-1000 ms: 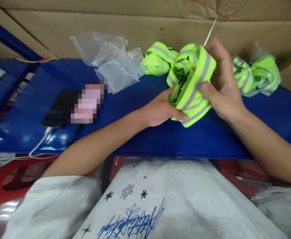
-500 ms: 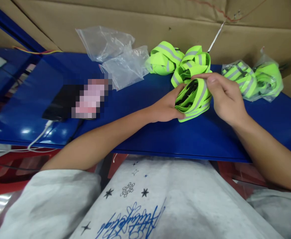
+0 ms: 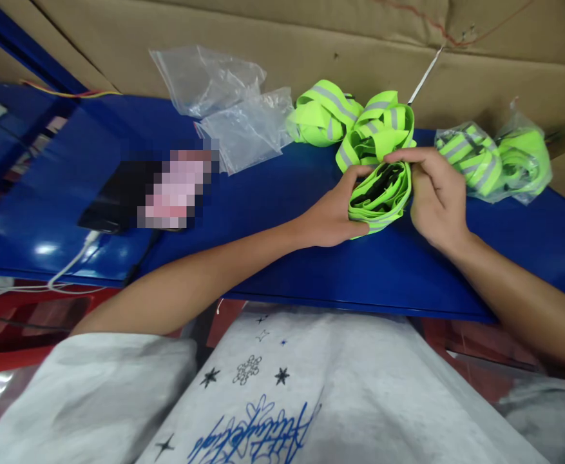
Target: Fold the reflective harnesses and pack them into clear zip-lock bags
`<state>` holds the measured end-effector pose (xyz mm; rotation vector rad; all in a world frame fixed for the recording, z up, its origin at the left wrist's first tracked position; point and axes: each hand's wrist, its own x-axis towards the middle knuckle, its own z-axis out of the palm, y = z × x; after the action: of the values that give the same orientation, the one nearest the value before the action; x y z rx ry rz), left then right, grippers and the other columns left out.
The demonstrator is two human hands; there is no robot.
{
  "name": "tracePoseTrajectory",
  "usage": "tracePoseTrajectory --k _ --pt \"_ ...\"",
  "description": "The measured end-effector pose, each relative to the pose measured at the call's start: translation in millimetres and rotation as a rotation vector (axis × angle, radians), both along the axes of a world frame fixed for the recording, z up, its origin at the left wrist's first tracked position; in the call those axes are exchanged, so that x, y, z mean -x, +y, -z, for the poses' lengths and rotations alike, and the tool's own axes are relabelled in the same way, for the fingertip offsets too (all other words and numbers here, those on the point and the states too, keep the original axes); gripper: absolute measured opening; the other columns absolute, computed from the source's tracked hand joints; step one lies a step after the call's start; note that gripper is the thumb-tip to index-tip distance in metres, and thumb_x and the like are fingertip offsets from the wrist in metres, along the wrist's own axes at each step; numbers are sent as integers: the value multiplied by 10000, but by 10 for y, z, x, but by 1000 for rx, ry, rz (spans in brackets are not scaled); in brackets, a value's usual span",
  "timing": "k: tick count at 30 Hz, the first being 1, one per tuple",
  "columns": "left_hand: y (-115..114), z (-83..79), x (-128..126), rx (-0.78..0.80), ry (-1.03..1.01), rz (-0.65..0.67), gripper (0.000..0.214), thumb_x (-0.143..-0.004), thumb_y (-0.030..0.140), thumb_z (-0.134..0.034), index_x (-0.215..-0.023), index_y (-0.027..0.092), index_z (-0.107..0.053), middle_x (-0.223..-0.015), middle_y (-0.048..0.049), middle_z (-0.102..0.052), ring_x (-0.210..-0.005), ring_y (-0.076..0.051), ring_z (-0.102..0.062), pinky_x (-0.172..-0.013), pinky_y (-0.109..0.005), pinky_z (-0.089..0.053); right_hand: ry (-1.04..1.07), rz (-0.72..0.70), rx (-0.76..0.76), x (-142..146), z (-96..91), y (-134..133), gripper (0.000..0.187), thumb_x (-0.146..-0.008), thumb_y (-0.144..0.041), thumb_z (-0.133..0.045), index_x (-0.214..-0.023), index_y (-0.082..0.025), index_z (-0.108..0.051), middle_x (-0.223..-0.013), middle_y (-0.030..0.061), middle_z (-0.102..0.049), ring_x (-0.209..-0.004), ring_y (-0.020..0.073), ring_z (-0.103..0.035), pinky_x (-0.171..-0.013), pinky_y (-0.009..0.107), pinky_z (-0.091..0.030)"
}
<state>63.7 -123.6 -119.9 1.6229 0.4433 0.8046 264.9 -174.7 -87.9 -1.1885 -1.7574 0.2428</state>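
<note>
A rolled-up reflective strap [image 3: 383,196], neon yellow-green with grey stripes, is held over the blue table; black parts show inside the roll. My left hand [image 3: 335,209] grips its left side, thumb and fingers around the edge. My right hand [image 3: 439,193] is curled against its right side, with the index finger reaching over the top edge. Just behind the roll lie a loose coil of the same strap [image 3: 379,125] and another coil [image 3: 323,113] to its left.
Clear plastic bags [image 3: 243,129] lie at the back left. Two bagged straps, one bag [image 3: 470,158] beside another [image 3: 524,161], sit at the right. A black device [image 3: 113,200] with a white cable lies left on the blue table [image 3: 272,270]. Cardboard [image 3: 311,32] lines the back.
The rolled strap has tipped so its open top with the black parts shows more. My right hand has moved slightly lower and closes against its side; my left hand keeps its grip.
</note>
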Motion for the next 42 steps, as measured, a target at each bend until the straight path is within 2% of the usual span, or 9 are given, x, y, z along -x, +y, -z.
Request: tracePoseTrajectory --k 3,5,10,20,23,29,34,37,42 --pt "-28 23 1 -22 -39 41 926 -642 236 -819 -1480 251 -425 -1490 -110 -574 -1415 -331 -569 -1218 -481 -448 27 -122 54 -122 49 -37 389 -1037 -539 -550 -1347 -362 -704 -1220 29 -752 -1077 264 -716 -943 428 -582" --pt "-23 37 3 -78 -60 54 932 -631 222 -824 -1487 234 -455 -1597 -128 -501 -1534 -350 -455 -1303 -492 -344 11 -237 84 -204 71 -52 583 -970 -577 -648 -1514 -382 -566 -1377 39 -704 -1224 289 -695 -1021 449 -580" --pt "18 73 3 -91 -44 71 901 -628 220 -801 -1488 219 -529 -1642 -117 -497 -1571 -362 -414 -1336 -496 -278 -218 -333 133 -341 24 -39 816 -924 -543 -734 -1652 -443 -378 -1667 13 -484 -1511 328 -505 -1258 550 -424" --pt "-38 1 38 74 13 59 716 -664 284 -893 -1330 186 -650 -1314 -71 -714 -1289 -332 -650 -1165 -461 -491 -220 -277 81 -346 139 20 1142 -602 -693 -949 -1572 -338 -463 -1457 84 -584 -1337 372 -591 -1173 563 -506" --pt "18 75 46 73 -8 58 777 -652 347 -930 -1363 216 -646 -1410 -73 -668 -1380 -349 -594 -1214 -503 -454 -170 -297 115 -350 175 58 1108 -594 -662 -972 -1536 -334 -488 -1466 74 -582 -1355 368 -590 -1189 542 -496" --pt "158 166 106 -170 73 35 891 -627 544 -974 -1418 296 -648 -1685 -71 -417 -1633 -380 -266 -1367 -549 -226 -100 -350 122 -328 110 19 1025 -618 -533 -1009 -1505 -336 -535 -1458 53 -612 -1334 338 -617 -1174 504 -499" --pt "111 103 110 -243 157 -4 897 -705 663 -883 -1469 291 -596 -1704 -81 -366 -1681 -390 -90 -1355 -589 -232 -70 -311 45 -273 79 -1 816 -675 -478 -995 -1389 -299 -643 -1349 51 -689 -1226 290 -668 -1087 429 -536" --pt "83 66 122 -256 203 -55 912 -729 683 -852 -1491 278 -559 -1702 -97 -360 -1678 -386 -95 -1352 -588 -233 -22 -278 72 -249 108 3 815 -652 -487 -1003 -1361 -293 -650 -1334 54 -691 -1215 293 -669 -1081 435 -537" --pt "92 -13 167 -272 294 -54 903 -726 574 -871 -1496 237 -539 -1638 -137 -431 -1609 -365 -297 -1357 -554 -246 -31 -245 30 -241 135 -12 823 -641 -446 -1014 -1367 -303 -652 -1326 59 -689 -1206 304 -668 -1072 444 -529"
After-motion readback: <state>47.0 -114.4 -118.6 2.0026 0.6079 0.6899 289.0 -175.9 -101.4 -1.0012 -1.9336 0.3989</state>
